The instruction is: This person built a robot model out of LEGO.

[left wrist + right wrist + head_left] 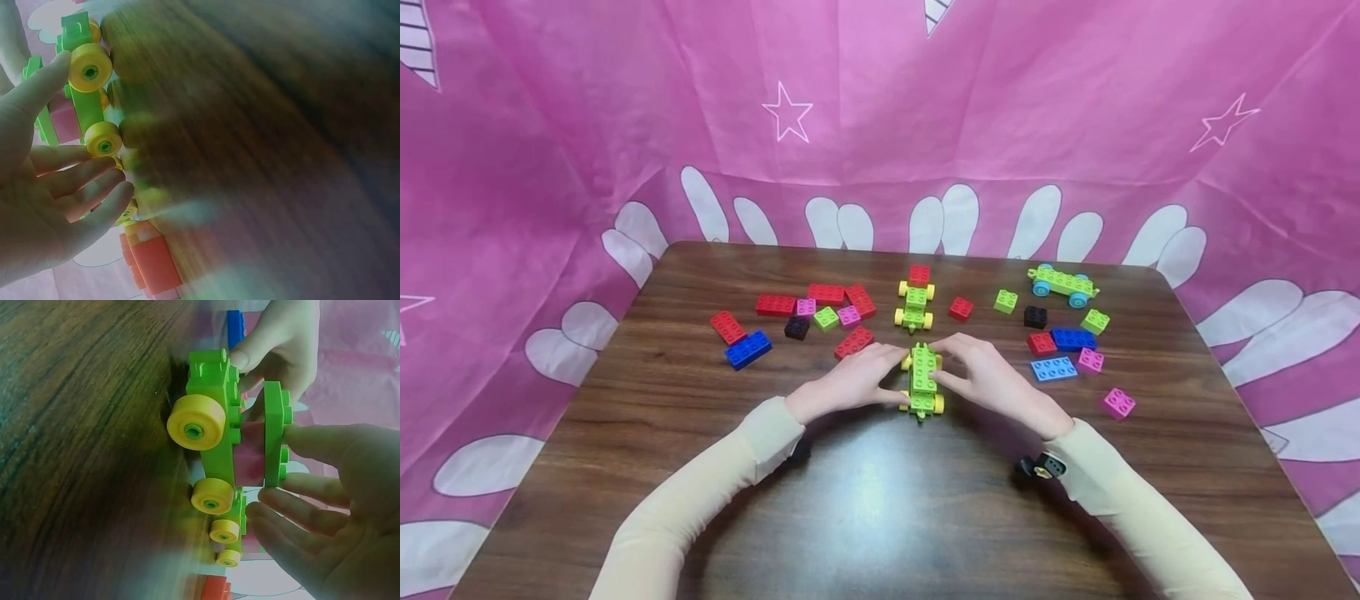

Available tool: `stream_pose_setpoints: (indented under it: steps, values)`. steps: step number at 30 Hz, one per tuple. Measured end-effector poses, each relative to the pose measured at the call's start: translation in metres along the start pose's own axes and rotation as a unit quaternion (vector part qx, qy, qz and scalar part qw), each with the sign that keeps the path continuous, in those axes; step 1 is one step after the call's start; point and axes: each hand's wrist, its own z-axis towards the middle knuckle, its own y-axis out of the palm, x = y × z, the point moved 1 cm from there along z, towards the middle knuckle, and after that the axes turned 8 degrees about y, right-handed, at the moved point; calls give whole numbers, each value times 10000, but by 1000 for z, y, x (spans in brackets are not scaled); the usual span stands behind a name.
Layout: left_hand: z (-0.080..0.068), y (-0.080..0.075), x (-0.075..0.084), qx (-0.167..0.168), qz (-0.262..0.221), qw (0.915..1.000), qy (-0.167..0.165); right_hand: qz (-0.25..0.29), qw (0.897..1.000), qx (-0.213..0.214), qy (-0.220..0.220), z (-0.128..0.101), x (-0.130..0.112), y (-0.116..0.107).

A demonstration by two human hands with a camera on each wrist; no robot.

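Both hands, left hand (850,385) and right hand (992,382), pinch the green car (922,382); uneven pressing could roll it on its 4 wheels.

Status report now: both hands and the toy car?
Left hand and right hand both hold green car on table. Second car close behind.

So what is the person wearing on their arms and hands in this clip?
Both arms are covered to the wrist by long, close-fitting cream sleeves. The left hand and right hand are bare, with no gloves. A small black device sits under the right wrist.
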Motion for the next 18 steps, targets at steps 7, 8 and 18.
stream_pose_setpoints:
  steps: [7, 8, 18]
  values:
    - [1, 0, -1, 11, 29, 10000, 33, 135, 9997, 185, -86, -1, 5, -2]
    - [1, 0, -1, 17, 34, 10000, 41, 124, 9996, 233, -104, -1, 6, -4]
    - [1, 0, -1, 13, 65, 10000, 53, -75, 9976, 677, -125, 17, 21, -27]
